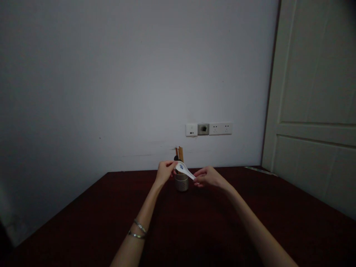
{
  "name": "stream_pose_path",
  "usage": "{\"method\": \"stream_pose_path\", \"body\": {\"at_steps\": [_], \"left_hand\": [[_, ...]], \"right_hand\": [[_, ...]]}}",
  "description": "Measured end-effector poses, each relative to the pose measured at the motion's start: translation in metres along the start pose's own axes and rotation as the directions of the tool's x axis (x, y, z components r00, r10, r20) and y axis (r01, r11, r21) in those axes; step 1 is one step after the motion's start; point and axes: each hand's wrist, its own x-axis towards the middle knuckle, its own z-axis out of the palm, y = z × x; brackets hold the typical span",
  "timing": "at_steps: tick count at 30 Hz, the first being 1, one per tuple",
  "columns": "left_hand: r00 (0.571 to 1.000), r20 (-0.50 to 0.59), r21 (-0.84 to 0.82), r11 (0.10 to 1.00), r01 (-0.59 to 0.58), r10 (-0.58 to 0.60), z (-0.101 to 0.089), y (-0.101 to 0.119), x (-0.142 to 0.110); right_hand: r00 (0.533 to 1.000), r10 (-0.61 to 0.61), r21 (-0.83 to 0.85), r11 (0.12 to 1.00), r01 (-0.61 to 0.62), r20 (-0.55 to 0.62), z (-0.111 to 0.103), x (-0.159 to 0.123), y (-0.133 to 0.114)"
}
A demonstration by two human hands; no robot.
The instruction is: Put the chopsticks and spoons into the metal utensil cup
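Note:
A white soup spoon (185, 170) with a blue pattern in its bowl is held between both hands, tilted with the handle down to the right. My left hand (165, 171) pinches the rim of the bowl. The end of the handle sits in the closed fingers of my right hand (208, 177). Behind the spoon stands a light utensil holder (181, 183) with small holes in its front. Wooden chopsticks (181, 153) and a dark rounded utensil stick up out of it; the spoon covers part of its top.
The dark red table (194, 230) reaches back to a pale wall. Low on that wall is a row of sockets (220, 128). A thin flat strip (260, 171) lies at the table's far right edge, near a white panelled door (314, 141).

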Motion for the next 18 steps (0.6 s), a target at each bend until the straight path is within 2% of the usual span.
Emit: {"method": "stream_pose_path", "body": {"at_steps": [4,7,12,18], "left_hand": [[0.999,-0.034,-0.022,0.999,-0.028,0.028,0.005,0.006,-0.003],[0.999,-0.014,-0.022,0.999,-0.035,0.034,0.009,0.01,-0.005],[0.999,0.016,-0.039,0.999,-0.037,0.037,0.014,0.01,-0.006],[0.997,0.044,-0.071,0.996,0.06,-0.057,0.011,0.01,-0.005]], "right_hand": [[0.986,0.019,-0.028,0.999,-0.015,0.164,0.018,0.002,0.009],[0.975,0.034,0.0,0.999,-0.034,0.217,0.032,0.003,0.014],[0.976,0.056,0.026,0.998,-0.063,0.209,0.045,0.003,0.018],[0.989,-0.004,0.082,0.997,-0.008,0.146,0.039,0.007,0.014]]}}
